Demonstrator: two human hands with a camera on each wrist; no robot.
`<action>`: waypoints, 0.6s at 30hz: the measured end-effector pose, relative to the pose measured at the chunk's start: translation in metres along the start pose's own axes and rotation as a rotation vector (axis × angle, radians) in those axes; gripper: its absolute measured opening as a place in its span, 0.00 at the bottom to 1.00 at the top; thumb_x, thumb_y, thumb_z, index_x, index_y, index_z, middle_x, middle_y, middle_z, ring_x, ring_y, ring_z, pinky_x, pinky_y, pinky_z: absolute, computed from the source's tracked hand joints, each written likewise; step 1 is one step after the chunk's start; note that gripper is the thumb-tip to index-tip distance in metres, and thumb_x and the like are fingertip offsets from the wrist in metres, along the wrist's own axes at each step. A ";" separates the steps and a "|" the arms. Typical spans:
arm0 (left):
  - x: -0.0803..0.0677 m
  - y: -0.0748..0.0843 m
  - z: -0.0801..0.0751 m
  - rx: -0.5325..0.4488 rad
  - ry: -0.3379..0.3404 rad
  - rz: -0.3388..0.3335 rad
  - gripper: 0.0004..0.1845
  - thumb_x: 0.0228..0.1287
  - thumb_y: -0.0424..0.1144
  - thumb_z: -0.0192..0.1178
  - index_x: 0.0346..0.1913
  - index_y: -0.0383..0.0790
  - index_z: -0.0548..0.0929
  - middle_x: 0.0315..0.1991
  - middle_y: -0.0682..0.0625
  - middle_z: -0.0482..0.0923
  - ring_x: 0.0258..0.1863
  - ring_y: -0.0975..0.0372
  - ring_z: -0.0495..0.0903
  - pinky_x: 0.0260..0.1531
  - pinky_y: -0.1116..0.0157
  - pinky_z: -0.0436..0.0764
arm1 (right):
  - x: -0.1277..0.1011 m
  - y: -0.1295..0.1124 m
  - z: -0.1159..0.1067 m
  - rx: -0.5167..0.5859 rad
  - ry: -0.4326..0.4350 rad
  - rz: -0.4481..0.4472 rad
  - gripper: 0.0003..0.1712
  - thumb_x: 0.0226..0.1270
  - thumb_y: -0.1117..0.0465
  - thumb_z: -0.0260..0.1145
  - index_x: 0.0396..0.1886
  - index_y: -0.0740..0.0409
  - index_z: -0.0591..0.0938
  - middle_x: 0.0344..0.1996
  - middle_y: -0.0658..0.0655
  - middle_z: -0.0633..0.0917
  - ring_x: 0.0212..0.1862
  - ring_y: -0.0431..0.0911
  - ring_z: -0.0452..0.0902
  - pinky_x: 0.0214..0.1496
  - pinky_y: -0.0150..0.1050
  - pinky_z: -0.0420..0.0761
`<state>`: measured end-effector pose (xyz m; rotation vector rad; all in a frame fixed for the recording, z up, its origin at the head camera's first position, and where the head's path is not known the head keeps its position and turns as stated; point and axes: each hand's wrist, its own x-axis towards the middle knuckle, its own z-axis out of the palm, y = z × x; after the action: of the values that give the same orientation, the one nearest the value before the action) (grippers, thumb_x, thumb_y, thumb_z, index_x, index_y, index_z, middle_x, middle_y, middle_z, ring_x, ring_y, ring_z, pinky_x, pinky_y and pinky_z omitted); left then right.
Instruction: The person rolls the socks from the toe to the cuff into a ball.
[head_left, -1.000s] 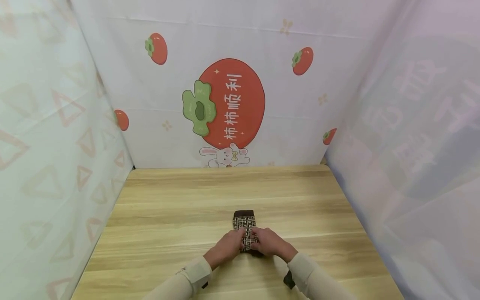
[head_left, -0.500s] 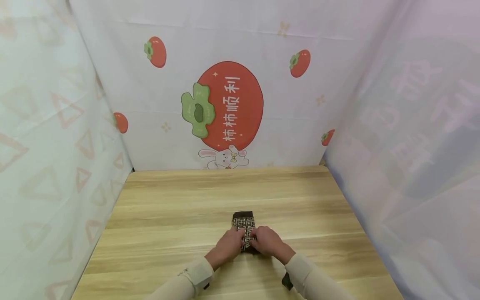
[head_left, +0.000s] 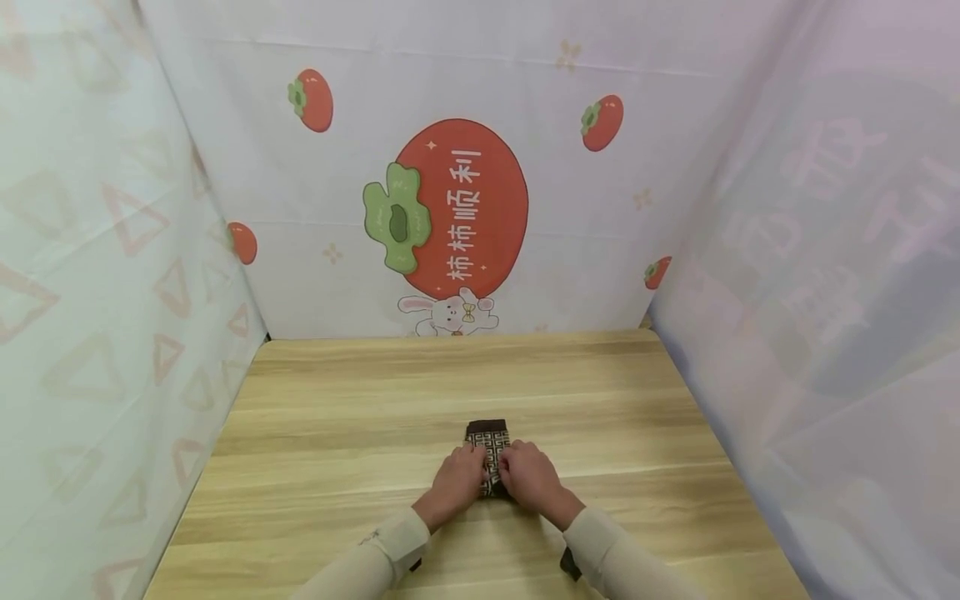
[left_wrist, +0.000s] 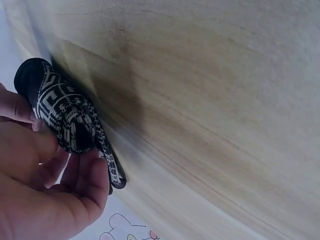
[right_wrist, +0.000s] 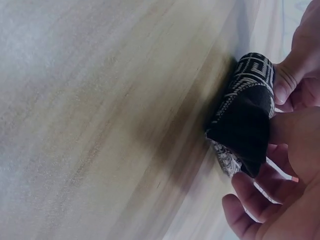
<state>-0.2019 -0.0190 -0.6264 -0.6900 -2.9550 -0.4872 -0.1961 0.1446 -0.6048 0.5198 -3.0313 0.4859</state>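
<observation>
Head view: a dark patterned sock (head_left: 488, 454) lies on the wooden table (head_left: 337, 417), toward the near edge and about midway across. The left hand (head_left: 456, 482) and right hand (head_left: 531, 479) meet over the sock's near end, covering it; only the far end with its dark cuff shows. Finger positions are hard to read from here.

Left wrist view: the near end of the sock (left_wrist: 70, 120) is rolled into a coil, left fingers (left_wrist: 92, 180) curled under and around it, thumb on the roll. Right wrist view: the same roll (right_wrist: 245, 117) seen from the other side, right thumb on top, fingers (right_wrist: 250, 210) curled beneath, pinching it.

Behind the sock, at the table's far edge, hangs a backdrop (head_left: 465, 200) printed with a large red persimmon and a rabbit; pale cloth walls stand to either side
</observation>
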 end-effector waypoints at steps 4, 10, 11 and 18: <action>-0.003 0.004 -0.002 0.043 0.085 0.096 0.06 0.64 0.36 0.67 0.40 0.42 0.81 0.34 0.49 0.75 0.34 0.59 0.71 0.31 0.64 0.74 | -0.001 -0.001 0.001 -0.013 0.009 0.011 0.09 0.66 0.59 0.69 0.25 0.51 0.83 0.25 0.48 0.77 0.28 0.43 0.67 0.27 0.35 0.69; -0.013 0.008 -0.005 0.126 0.187 0.235 0.05 0.62 0.33 0.68 0.39 0.44 0.86 0.33 0.52 0.79 0.33 0.61 0.76 0.35 0.66 0.80 | -0.003 -0.001 0.003 -0.014 0.009 0.013 0.05 0.66 0.57 0.70 0.32 0.51 0.88 0.28 0.49 0.81 0.31 0.43 0.71 0.29 0.37 0.73; -0.015 0.009 -0.006 0.136 0.179 0.236 0.05 0.61 0.35 0.69 0.40 0.44 0.87 0.33 0.52 0.79 0.34 0.61 0.76 0.36 0.66 0.79 | -0.003 -0.001 0.002 -0.016 0.011 0.012 0.04 0.66 0.57 0.71 0.32 0.51 0.88 0.28 0.49 0.81 0.31 0.43 0.71 0.29 0.37 0.73; -0.023 0.010 -0.005 0.216 0.121 0.252 0.25 0.48 0.52 0.76 0.47 0.43 0.86 0.39 0.53 0.82 0.39 0.62 0.77 0.43 0.68 0.81 | -0.006 0.000 0.003 -0.040 0.039 0.001 0.04 0.64 0.59 0.71 0.28 0.50 0.87 0.28 0.49 0.81 0.30 0.43 0.71 0.29 0.37 0.73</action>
<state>-0.1764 -0.0217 -0.6216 -0.9508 -2.7015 -0.1796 -0.1905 0.1451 -0.6085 0.5009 -2.9976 0.4298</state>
